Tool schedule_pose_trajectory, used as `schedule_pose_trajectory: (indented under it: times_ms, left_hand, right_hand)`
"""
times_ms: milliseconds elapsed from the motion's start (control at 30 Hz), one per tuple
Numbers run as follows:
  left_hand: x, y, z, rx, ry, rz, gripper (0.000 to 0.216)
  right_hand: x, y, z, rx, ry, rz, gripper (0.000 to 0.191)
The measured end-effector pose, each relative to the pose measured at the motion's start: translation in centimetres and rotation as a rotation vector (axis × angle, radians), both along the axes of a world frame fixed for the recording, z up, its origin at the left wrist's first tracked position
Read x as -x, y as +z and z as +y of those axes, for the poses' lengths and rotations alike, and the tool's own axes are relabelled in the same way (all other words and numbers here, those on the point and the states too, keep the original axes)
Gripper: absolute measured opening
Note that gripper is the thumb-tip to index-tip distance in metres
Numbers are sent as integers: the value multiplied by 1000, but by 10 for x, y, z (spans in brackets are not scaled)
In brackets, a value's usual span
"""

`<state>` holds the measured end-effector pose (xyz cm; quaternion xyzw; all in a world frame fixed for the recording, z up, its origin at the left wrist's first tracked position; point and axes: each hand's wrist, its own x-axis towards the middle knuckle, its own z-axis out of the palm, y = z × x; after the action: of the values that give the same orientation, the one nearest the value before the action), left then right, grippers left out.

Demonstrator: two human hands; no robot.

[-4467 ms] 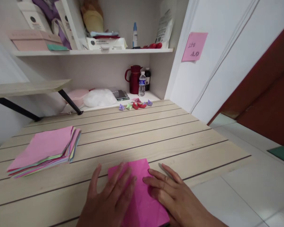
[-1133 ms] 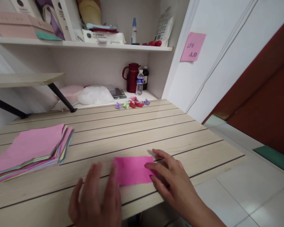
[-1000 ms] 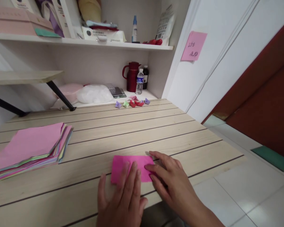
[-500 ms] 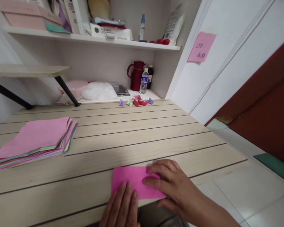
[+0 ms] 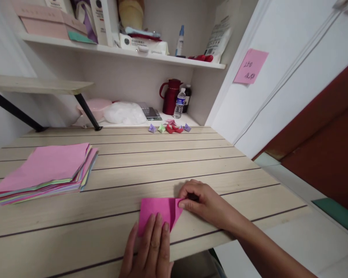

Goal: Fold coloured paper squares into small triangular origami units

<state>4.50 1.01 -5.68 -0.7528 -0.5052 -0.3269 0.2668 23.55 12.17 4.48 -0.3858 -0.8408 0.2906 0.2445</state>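
A bright pink sheet of origami paper (image 5: 155, 206) lies near the table's front edge. Its right side is lifted and turned over toward the middle. My left hand (image 5: 151, 247) rests flat on the lower part of the sheet, fingers stretched out. With thumb and fingers, my right hand (image 5: 201, 200) pinches the sheet's raised upper right corner. The sheet's lower edge is partly hidden under my left fingers.
A stack of coloured paper (image 5: 46, 168) lies at the left. Small folded paper pieces (image 5: 170, 128) line the table's back edge. Behind them stand a red jug (image 5: 170, 98) and a water bottle (image 5: 179, 103). A small raised shelf (image 5: 38, 85) overhangs the back left.
My right hand went from lying over the sheet's right part to pinching its corner, and that side is now folded up and inward. My left hand stays on the paper.
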Motion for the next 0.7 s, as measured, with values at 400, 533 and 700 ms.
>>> schedule_pose_trajectory:
  times_ms: [400,533,700]
  left_hand:
    - [0,-4,-1,-25,8,16,40]
    - [8,2,0,-21,-9,88,40]
    - [13,13,0,-13,-63,196,40]
  right_hand:
    - [14,-17,3,-117,-158,-82,21]
    - [15,-20,4,-140,-179,-138,22]
    - [17,-20,2,-161,-197,-206,21]
